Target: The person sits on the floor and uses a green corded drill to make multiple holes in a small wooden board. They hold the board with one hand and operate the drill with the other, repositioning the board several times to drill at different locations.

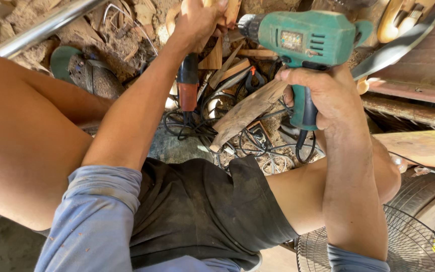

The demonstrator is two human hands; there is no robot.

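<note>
The green plastic power drill with a dark blue pistol grip (305,43) lies level near the top edge of the view, its metal chuck pointing left toward a pale, rough-cut piece of wood (226,11) at the very top. The drill's casing is scuffed and dusty, with vent slots on its side and a black cord trailing down from the grip. The right hand (323,93) is clenched around the blue grip, fingers (292,75) wrapped tight just under the green body. The left hand (197,20) is closed on the pale wood piece, holding it just beside the chuck; how the fingertips sit is cut off by the frame's edge. Below both hands, on the ground littered with wood chips, lie a long weathered wooden board (245,113), a red and black power tool (188,83) and tangled black cables (197,121). A wire fan guard (404,244) sits at the lower right corner.
</note>
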